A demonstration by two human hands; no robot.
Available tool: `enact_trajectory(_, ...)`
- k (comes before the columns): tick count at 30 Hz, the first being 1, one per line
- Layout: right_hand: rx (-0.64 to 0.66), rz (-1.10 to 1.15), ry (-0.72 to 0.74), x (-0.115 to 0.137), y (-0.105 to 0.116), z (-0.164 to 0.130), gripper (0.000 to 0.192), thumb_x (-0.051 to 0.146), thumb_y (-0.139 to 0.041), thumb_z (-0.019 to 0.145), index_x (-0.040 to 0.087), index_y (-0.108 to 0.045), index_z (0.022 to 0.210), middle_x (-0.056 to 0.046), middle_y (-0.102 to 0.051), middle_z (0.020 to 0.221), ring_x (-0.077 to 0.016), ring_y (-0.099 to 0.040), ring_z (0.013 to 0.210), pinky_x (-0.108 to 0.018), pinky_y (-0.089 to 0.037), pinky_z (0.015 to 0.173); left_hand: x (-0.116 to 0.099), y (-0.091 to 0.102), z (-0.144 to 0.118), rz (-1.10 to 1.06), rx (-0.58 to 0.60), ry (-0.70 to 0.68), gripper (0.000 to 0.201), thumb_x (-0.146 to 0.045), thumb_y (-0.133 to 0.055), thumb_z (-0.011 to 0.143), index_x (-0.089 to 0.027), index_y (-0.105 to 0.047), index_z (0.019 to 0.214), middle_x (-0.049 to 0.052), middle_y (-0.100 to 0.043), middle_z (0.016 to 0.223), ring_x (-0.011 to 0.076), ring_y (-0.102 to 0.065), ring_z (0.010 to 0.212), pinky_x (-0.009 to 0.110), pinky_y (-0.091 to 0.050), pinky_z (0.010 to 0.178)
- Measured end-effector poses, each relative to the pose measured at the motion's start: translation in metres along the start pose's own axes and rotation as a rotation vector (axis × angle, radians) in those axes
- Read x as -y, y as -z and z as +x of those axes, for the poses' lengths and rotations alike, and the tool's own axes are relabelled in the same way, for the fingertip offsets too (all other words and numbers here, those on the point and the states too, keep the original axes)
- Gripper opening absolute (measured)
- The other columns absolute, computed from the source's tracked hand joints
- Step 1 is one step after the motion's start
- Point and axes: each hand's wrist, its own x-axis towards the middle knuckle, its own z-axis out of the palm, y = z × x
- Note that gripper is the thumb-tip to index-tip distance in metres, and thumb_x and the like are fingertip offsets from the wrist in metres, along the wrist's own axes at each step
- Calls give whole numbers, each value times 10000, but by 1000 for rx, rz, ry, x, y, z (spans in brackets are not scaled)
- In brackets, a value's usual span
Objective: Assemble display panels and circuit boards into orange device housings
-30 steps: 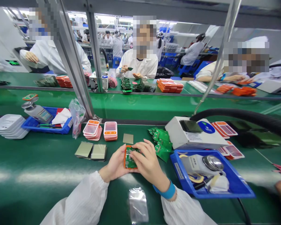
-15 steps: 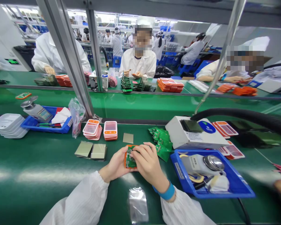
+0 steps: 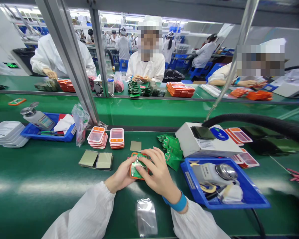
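Observation:
In the middle of the bench, my left hand [image 3: 123, 174] grips the left side of an orange plastic casing [image 3: 131, 177]. A green circuit board [image 3: 136, 166] sits in that casing, its face turned up toward me. My right hand [image 3: 156, 171] is on the board from the right, thumb and fingers pressed on its face and covering its right part. Just beyond the casing lies one square grey panel [image 3: 136, 146]. Several similar panels are stacked [image 3: 104, 161] to the left. More green circuit boards [image 3: 173, 152] lie in a pile to the right of my hands.
A clear plastic bag [image 3: 146, 217] lies between my forearms. Orange-and-white casings are stacked [image 3: 117, 138] behind the panels. Blue trays with bottles stand at right [image 3: 260, 203] and left [image 3: 68, 136]. A white box [image 3: 186, 141] is at back right. Co-workers sit across the green belt [image 3: 144, 111].
The board in the casing now shows a brighter, differently marked face. My right thumb has come onto it and the right fingers have spread more. My left hand keeps its hold.

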Motion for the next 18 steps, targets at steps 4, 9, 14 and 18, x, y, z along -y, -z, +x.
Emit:
enact_trajectory(4,91,26,19,-2,1,0,274,273,-601,871,156,-565,1116,-140,-607,1160,-258,-544,1106,-545,-390,1004,-1,0,0,1,-30,-58,178,-220,-513,879,-128,-663,906,43,-697,764,134,-640,679,235,-472,670)
enact_trajectory(9,27,10,5,-5,-3,0,125,169,-549,901,186,-592,1017,-103,-633,1101,-223,-564,1057,-531,-416,985,2,0,0,3,-35,-65,117,-213,-576,848,-135,-662,846,28,-682,713,129,-627,648,234,-467,659)
enact_trajectory(14,8,-19,42,-4,-4,0,102,108,-544,889,188,-600,918,-75,-654,1022,-205,-575,1000,-517,-432,969,5,0,0,7,-36,-57,132,-249,-598,842,-133,-659,841,26,-666,688,130,-613,631,237,-459,648)
enact_trajectory(18,27,-79,81,-1,-2,1,108,95,-527,890,174,-598,904,-71,-668,985,-202,-583,970,-521,-420,982,7,1,1,11,-66,-76,134,-259,-615,836,-133,-656,861,23,-663,704,122,-614,662,221,-456,648)
